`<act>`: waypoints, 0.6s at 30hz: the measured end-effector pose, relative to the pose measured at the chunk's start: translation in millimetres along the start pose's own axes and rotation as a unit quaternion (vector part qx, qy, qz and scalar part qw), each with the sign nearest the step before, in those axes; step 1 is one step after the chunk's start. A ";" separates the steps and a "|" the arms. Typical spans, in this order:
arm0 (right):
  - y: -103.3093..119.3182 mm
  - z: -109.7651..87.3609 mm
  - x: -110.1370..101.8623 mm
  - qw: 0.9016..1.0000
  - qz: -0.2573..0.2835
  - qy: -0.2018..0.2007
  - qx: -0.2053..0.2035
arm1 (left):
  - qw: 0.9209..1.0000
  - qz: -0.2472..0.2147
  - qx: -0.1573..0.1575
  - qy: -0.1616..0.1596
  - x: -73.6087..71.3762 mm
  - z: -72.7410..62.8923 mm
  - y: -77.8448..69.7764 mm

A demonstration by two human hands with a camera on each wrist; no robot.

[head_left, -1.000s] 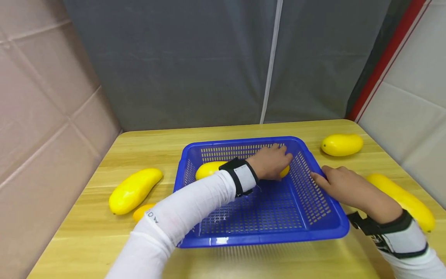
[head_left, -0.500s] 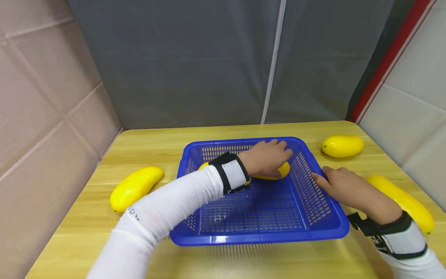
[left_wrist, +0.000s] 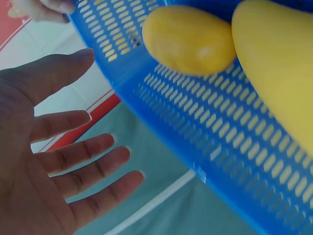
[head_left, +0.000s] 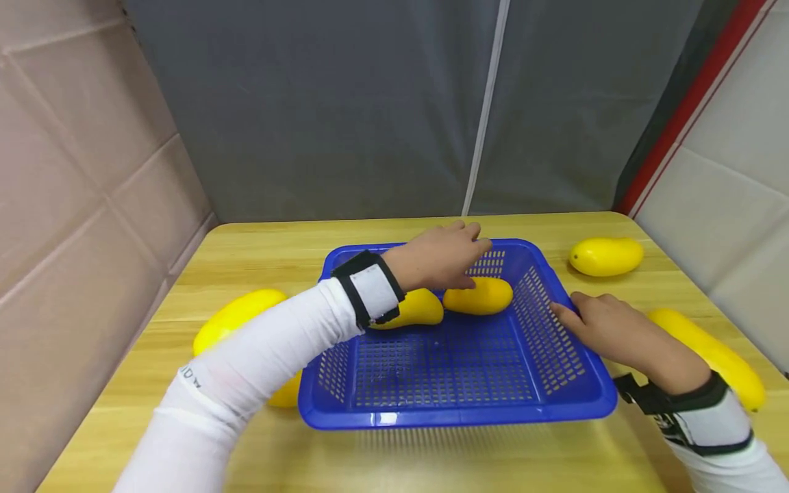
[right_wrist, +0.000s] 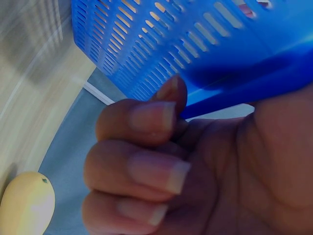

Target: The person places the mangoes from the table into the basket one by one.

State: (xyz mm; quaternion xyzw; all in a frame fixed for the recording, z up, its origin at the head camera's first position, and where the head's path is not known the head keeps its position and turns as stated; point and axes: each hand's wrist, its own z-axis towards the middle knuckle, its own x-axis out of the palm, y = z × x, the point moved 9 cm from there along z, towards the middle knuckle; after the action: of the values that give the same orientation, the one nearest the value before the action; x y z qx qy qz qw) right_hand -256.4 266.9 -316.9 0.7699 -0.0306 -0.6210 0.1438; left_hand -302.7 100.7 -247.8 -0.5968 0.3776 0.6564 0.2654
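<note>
A blue mesh plastic basket (head_left: 459,416) stands in the middle of the wooden table. Two yellow mangoes lie in its far half: a rounded mango (head_left: 483,299) on the right and a longer mango (head_left: 419,309) partly behind the left wrist. Above them, at the far rim, hovers my left hand (head_left: 436,257). Its fingers are spread and nothing is in them, as the left wrist view shows. On the right side, my right hand (head_left: 619,330) grips the basket rim, thumb on the inside and fingers curled outside.
On the left, one mango (head_left: 237,316) and another mango (head_left: 285,392) lie partly hidden by the left sleeve. A short mango (head_left: 606,257) rests at the back right, and a long mango (head_left: 709,352) lies behind the right wrist. A grey curtain (head_left: 333,116) hangs behind the table (head_left: 271,257).
My left hand has let go of the rounded mango inside the basket and has risen up and to the left, uncovering both mangoes. The right hand keeps its grip on the rim.
</note>
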 end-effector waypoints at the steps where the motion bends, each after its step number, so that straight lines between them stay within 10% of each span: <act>1: 0.2 0.2 0.3 1.000 0.001 0.002 0.001 | 1.000 -0.004 -0.002 -0.002 -2.4 -3.9 3.7; 18: -8.7 -11.1 -1.8 1.000 -0.011 -0.004 0.012 | 0.997 -0.026 -0.029 -0.069 -29.5 -58.6 46.4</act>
State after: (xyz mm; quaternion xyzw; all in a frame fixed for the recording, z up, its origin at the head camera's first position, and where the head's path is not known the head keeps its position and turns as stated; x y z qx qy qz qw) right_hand -247.2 277.6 -315.4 0.7698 -0.0300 -0.6248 0.1271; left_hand -301.3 29.5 -210.6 -0.5673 0.3236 0.6994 0.2904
